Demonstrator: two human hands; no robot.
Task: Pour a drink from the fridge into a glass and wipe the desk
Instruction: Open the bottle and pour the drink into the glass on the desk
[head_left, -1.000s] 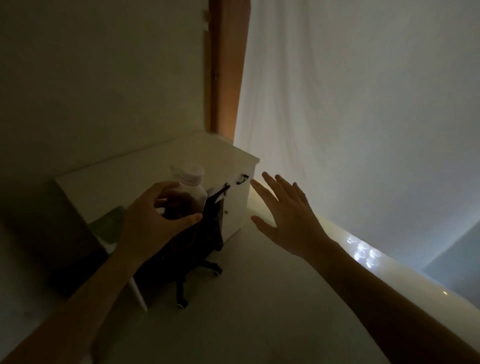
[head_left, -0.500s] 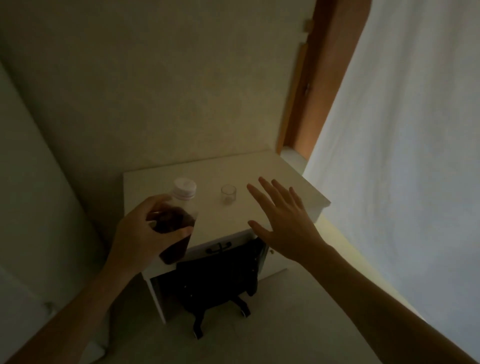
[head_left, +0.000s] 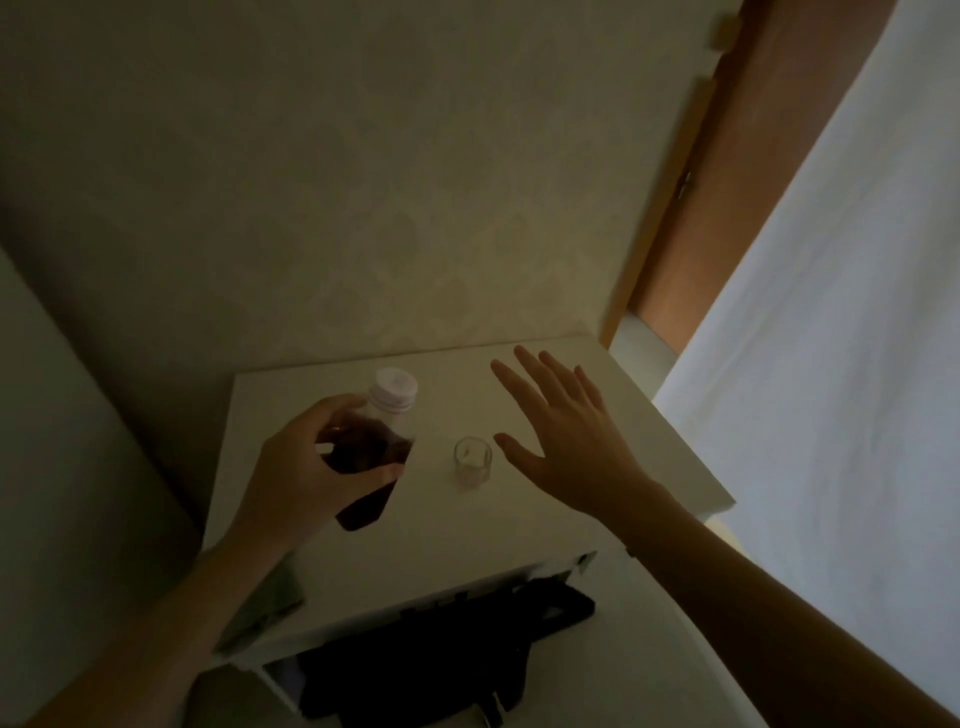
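Observation:
My left hand grips a clear plastic bottle of dark drink with a white cap, held tilted above the left part of the white desk. A small clear glass stands upright on the desk, just right of the bottle. My right hand hovers open, fingers spread, right of the glass and apart from it. The room is dim.
A black chair is tucked under the desk's front edge. A greenish cloth lies at the desk's front left corner. A wall stands behind the desk, a wooden door frame and a white curtain to the right.
The view has turned left and closed in on the desk. The glass has come into sight, and both hands with the bottle are now over the desktop.

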